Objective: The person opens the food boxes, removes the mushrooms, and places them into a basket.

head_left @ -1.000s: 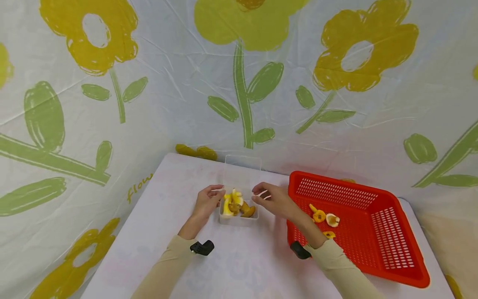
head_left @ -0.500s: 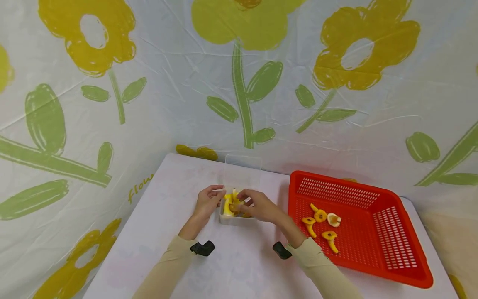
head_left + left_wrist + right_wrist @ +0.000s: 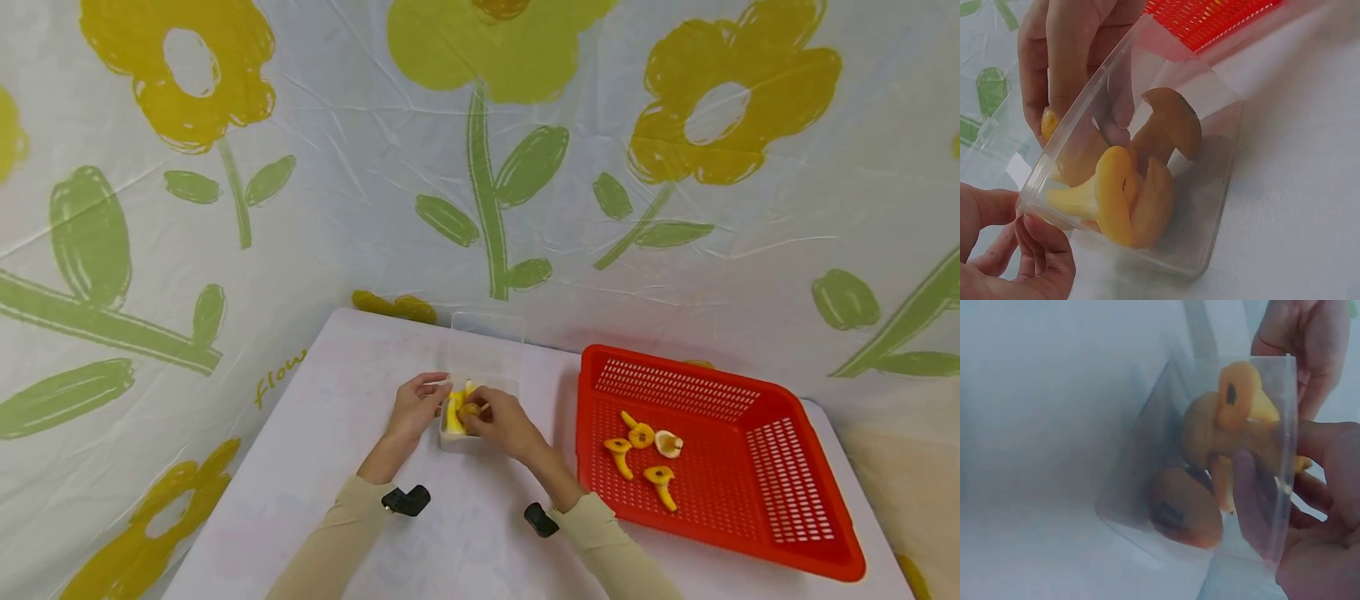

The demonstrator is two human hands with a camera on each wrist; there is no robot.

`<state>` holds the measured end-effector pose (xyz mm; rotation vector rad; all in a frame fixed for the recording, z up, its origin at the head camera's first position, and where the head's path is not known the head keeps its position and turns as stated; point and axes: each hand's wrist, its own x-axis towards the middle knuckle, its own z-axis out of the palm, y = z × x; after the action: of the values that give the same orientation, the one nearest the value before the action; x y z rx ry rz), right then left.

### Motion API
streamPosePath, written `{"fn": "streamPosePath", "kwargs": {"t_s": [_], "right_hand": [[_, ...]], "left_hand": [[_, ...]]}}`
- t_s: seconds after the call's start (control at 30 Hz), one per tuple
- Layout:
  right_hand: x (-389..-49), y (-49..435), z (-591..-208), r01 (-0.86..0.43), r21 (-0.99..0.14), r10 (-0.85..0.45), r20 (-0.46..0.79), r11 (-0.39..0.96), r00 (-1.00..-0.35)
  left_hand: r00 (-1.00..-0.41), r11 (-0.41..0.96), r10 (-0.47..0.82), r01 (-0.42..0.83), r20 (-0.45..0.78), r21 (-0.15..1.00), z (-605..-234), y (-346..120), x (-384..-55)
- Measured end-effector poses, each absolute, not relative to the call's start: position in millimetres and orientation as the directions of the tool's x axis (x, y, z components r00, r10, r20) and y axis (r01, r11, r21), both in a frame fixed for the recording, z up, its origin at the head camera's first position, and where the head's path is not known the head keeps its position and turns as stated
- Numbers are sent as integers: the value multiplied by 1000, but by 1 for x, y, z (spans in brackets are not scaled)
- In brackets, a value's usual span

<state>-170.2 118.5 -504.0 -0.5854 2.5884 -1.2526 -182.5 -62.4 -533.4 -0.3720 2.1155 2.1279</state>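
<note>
A clear plastic box [image 3: 459, 443] stands on the table with its lid raised at the back. In the left wrist view, my left hand [image 3: 1035, 256] pinches the box's rim near a corner between thumb and fingers. My right hand [image 3: 498, 419] reaches into the box from the right. The right wrist view shows its thumb and fingers around the stem of a tan mushroom [image 3: 1200, 428]. A yellow mushroom [image 3: 1116, 194] with a dark mark lies beside it. A brown mushroom [image 3: 1172, 119] rests apart, close to the box wall. My right fingers partly hide the contents.
A red slotted basket [image 3: 720, 492] stands to the right, holding several yellow mushrooms [image 3: 660, 477] and a white-capped one [image 3: 667, 443]. The transparent lid [image 3: 487, 342] stands up behind the box. Flower-printed cloth [image 3: 360, 183] hangs behind the table.
My right hand has moved left and down, from beside the box into it, onto the tan mushroom. My left hand stays at the box's left side.
</note>
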Motion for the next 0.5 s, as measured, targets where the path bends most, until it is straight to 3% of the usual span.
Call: {"fn": "streamPosePath", "kwargs": {"t_s": [0.17, 0.5], "right_hand": [[-163, 115, -511, -264, -776, -345, 64, 573, -936], [-158, 116, -507, -304, -780, -252, 193, 547, -948]], "left_hand": [[-964, -19, -88, -250, -251, 968, -533, -61, -183], [-968, -34, -91, -230, -232, 973, -535, -63, -183]]}}
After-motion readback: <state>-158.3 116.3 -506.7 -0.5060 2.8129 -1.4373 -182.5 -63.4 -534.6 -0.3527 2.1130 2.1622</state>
